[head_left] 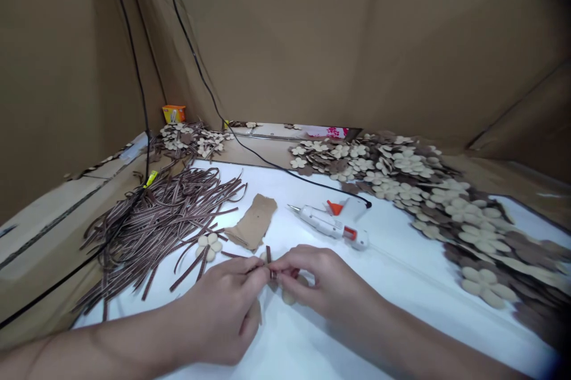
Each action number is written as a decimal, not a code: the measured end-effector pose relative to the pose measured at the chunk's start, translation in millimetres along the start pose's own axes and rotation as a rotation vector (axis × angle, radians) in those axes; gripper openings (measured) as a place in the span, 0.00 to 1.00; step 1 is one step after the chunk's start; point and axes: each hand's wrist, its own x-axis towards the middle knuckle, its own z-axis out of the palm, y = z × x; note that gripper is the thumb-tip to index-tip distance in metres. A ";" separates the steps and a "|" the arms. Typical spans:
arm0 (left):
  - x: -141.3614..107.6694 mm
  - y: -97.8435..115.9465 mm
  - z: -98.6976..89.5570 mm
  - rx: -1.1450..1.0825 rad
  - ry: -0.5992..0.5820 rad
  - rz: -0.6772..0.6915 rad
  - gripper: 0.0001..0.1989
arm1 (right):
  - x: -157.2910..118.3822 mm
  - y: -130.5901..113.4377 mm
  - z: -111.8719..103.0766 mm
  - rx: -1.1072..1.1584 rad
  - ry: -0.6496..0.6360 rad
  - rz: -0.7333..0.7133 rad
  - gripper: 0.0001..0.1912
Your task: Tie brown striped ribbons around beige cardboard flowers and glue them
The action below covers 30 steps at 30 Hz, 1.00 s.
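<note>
While left hand (225, 302) and right hand (322, 279) pinch brown ribbon (273, 275), it sits between their fingers above the white surface (401, 273) | left bound: ribbon pile (165, 219) | right bound: felt flowers (407, 160) | ahead: glue gun (322, 221) | open room: beside right hand

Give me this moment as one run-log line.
left hand: pinching brown ribbon | right hand: pinching same ribbon | glue gun: on white sheet beyond hands | ribbon pile: at left | flower cutouts: mostly at right
</note>
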 end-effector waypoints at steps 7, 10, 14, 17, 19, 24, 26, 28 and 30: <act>-0.4 0.3 -0.2 0.009 -0.001 -0.011 0.21 | 6.8 6.5 -4.8 0.219 0.082 0.089 0.09; -0.3 0.6 -0.4 0.008 0.000 -0.009 0.19 | 8.7 9.2 -15.3 0.424 0.130 0.171 0.12; -0.7 -1.0 0.7 0.001 0.007 0.003 0.18 | 7.6 8.5 -24.9 0.670 0.154 0.166 0.14; -0.9 -2.1 1.2 0.025 0.011 0.013 0.20 | 7.0 8.0 -25.0 0.682 0.143 0.112 0.15; -0.9 -2.2 1.1 0.049 0.009 -0.001 0.19 | 7.4 9.7 -25.0 0.615 0.143 0.046 0.18; -1.3 -1.6 -0.3 0.093 -0.018 -0.024 0.21 | 7.0 14.0 -33.4 0.285 0.246 -0.023 0.15; -1.4 -1.8 -0.9 0.103 -0.027 -0.023 0.22 | 5.1 13.1 -38.8 0.068 0.318 -0.074 0.13; -1.6 -2.1 -1.2 0.106 -0.030 -0.023 0.22 | 2.7 11.7 -43.9 -0.113 0.401 -0.238 0.11; -1.9 -2.3 -1.1 0.097 -0.033 -0.025 0.22 | -0.1 10.3 -48.0 -0.259 0.443 -0.471 0.07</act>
